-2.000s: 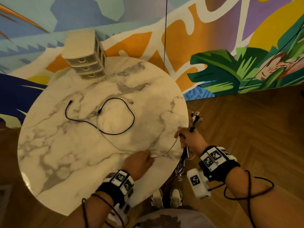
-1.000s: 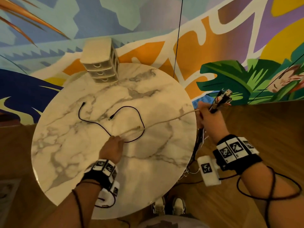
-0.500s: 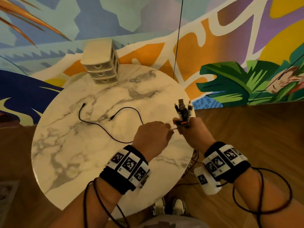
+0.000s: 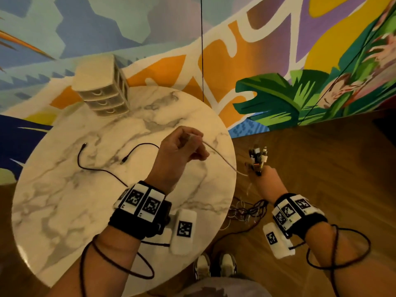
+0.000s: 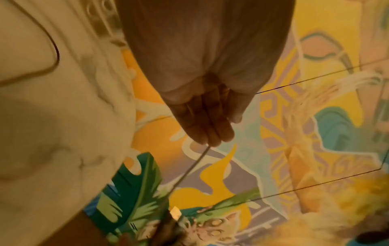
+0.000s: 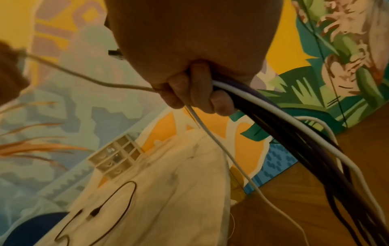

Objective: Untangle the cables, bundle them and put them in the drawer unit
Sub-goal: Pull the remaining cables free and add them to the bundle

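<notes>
— From where does the head view look?

— From above, steeply down on the round surface (image 4: 64, 211), both forearms and the wooden floor (image 4: 321, 157). It faces the painted wall (image 4: 150, 28) behind the far edge.

— And the left wrist view?

— It sits very near under the left hand (image 5: 202, 108) and looks along the fingers toward the wall; the surface edge fills its left side.

— The right one?

— Also very close, under the right hand (image 6: 189, 86), facing the far edge, where the drawer unit (image 6: 115, 156) stands.

— What do they share?

— The drawer unit (image 4: 102, 88) and the black cable (image 4: 96, 170) on the surface show in the head and right wrist views. The white cable (image 4: 218, 157) between the hands shows in all three.
</notes>
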Available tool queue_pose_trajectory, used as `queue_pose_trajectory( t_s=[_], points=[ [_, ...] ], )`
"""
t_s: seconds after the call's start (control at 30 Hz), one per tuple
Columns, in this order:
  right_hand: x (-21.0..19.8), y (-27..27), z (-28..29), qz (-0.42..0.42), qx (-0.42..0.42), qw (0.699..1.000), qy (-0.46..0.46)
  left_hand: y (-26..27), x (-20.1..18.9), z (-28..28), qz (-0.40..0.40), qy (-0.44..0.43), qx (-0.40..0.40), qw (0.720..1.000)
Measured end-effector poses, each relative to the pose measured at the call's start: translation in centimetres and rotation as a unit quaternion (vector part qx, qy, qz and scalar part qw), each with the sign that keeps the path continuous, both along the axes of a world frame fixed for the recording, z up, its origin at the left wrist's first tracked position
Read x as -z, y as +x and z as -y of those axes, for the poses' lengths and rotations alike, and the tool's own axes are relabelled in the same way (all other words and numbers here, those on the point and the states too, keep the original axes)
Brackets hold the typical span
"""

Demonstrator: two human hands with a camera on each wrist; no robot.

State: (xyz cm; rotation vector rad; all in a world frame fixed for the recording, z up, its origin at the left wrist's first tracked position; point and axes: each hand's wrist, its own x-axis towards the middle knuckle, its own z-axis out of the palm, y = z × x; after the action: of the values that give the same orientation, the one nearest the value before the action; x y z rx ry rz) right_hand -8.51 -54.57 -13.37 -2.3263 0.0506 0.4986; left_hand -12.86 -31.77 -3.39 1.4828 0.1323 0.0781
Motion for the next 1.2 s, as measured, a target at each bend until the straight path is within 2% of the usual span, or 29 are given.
queue_pose_trajectory(
  t_s=[0.07, 0.17, 0.3, 0.43, 0.47, 0.53, 0.63, 0.67, 0.73, 0.8, 0.9, 0.97, 1.1, 1.2],
  points=[
    [-0.3, -0.8, -0.4, -0.036, -0.033, 0.999, 0.007, 0.7, -0.5, 1.3, 0.008, -0.007, 0.010, 1.000],
    [-1.1, -1.2, -0.6, -0.074, -0.050, 0.994, 0.068, 1.8, -0.8, 2.1, 0.025, 0.065, 0.028, 0.997],
    [-3.4, -1.3, -1.3, -0.051, -0.077, 0.984, 0.151, 2.0, -0.5, 2.8, 0.036, 0.146, 0.075, 0.986],
    [-4.8, -0.6, -2.1, -0.020, -0.058, 0.981, 0.183, 1.5, -0.5, 3.3, 0.013, 0.119, 0.112, 0.987],
    [-4.8, -0.4, -2.0, -0.017, -0.045, 0.980, 0.191, 1.5, -0.7, 3.1, 0.007, 0.135, 0.126, 0.983],
    [-4.9, 0.0, -1.4, 0.000, -0.029, 0.979, 0.202, 1.1, -1.0, 2.7, -0.012, 0.233, 0.184, 0.955],
    [-5.2, 0.3, -0.8, 0.035, -0.028, 0.981, 0.191, 0.5, -1.1, 2.6, -0.023, 0.379, 0.256, 0.889],
    [-5.2, 0.4, -0.8, 0.037, -0.036, 0.982, 0.181, 0.5, -1.2, 2.6, -0.016, 0.388, 0.247, 0.888],
    [-5.3, 0.0, -0.9, 0.024, -0.049, 0.980, 0.190, 0.8, -1.4, 2.6, -0.001, 0.352, 0.196, 0.915],
    [-5.5, -0.6, -1.2, -0.012, -0.060, 0.969, 0.239, 1.3, -1.7, 2.9, 0.015, 0.304, 0.165, 0.938],
    [-6.0, -1.4, -2.0, -0.048, -0.091, 0.941, 0.322, 1.7, -1.8, 4.1, 0.031, 0.278, 0.173, 0.944],
    [-6.7, -1.7, -2.6, -0.051, -0.111, 0.930, 0.346, 1.9, -1.9, 4.9, 0.044, 0.276, 0.167, 0.946],
    [-8.0, -1.8, -3.5, 0.016, -0.165, 0.939, 0.302, 2.0, -2.3, 6.0, 0.079, 0.263, 0.139, 0.951],
    [-8.3, -1.9, -3.8, 0.033, -0.145, 0.941, 0.304, 1.8, -2.4, 6.4, 0.090, 0.242, 0.121, 0.958]
  ],
)
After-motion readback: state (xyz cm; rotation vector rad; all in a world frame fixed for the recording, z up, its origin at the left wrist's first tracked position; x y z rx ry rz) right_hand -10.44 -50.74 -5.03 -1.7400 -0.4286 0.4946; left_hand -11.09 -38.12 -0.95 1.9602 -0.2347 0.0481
